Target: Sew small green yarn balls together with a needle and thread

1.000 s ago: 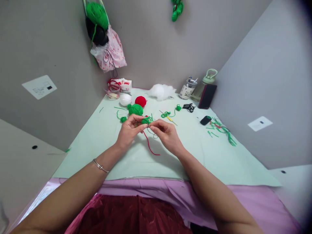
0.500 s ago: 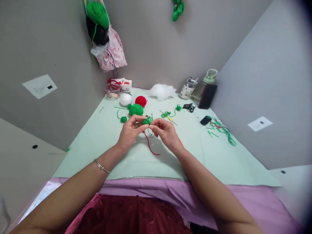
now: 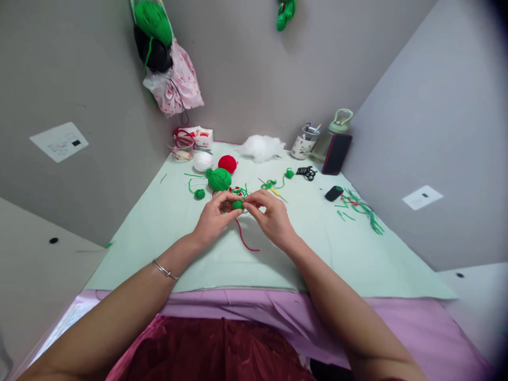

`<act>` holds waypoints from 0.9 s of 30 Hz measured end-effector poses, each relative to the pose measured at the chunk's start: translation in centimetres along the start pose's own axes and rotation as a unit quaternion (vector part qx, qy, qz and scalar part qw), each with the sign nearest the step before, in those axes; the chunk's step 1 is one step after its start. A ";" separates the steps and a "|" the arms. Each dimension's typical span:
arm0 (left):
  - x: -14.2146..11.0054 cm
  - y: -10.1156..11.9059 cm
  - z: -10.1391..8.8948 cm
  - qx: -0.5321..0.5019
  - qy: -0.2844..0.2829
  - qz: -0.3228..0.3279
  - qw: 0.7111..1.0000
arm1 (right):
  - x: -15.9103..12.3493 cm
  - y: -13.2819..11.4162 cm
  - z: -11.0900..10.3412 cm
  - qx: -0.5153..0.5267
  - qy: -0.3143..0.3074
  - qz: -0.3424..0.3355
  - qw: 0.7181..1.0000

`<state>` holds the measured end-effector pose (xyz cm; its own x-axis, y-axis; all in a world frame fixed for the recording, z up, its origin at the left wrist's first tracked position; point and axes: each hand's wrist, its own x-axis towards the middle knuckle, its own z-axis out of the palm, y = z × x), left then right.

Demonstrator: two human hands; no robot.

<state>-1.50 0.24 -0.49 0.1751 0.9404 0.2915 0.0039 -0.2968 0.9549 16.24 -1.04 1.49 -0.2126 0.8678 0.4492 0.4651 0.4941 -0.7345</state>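
Observation:
Over the middle of the table, my left hand (image 3: pixel 212 218) pinches a small green crocheted piece (image 3: pixel 237 204) between thumb and fingers. My right hand (image 3: pixel 273 218) has its thumb and forefinger closed at the right edge of this piece; what lies between those fingertips is too small to make out. A thin dark thread shows beneath the right fingertips. From below the piece a red yarn tail (image 3: pixel 246 243) trails onto the tabletop. Just behind the hands lie red and green yarn bits (image 3: pixel 237 191), partly hidden by my fingers.
Behind my hands lie green (image 3: pixel 219 180), red (image 3: pixel 227 163) and white yarn balls (image 3: pixel 203 162). White stuffing (image 3: pixel 262 148) sits by the wall. A yellow-handled crochet hook (image 3: pixel 273 190), black scissors (image 3: pixel 306 172), a phone (image 3: pixel 337 154), a bottle (image 3: pixel 329 138) and yarn scraps (image 3: pixel 359 206) are to the right.
The green piece has dipped slightly and turned in my fingers. The dark thread's loop, which hung below my right fingertips, now shows only a short stretch close to them. The view has shifted a little.

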 end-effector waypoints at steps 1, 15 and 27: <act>0.0 0.0 0.0 0.003 -0.006 0.004 1.000 | 0.1 -0.1 -0.1 -0.004 0.007 -0.006 1.000; 0.4 -1.1 -1.0 0.124 -0.078 -0.002 0.989 | 2.4 1.0 -12.4 0.431 0.200 0.153 0.867; 0.7 -0.6 -1.1 -0.040 -0.090 -0.073 0.992 | 2.7 2.9 -6.6 0.460 0.123 0.226 0.850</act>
<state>-2.48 1.27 -0.76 0.3520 0.9252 0.1416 -0.0352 -0.1380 0.9898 22.71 2.45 3.93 0.0483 0.9985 0.0257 -0.4406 0.0443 -0.8966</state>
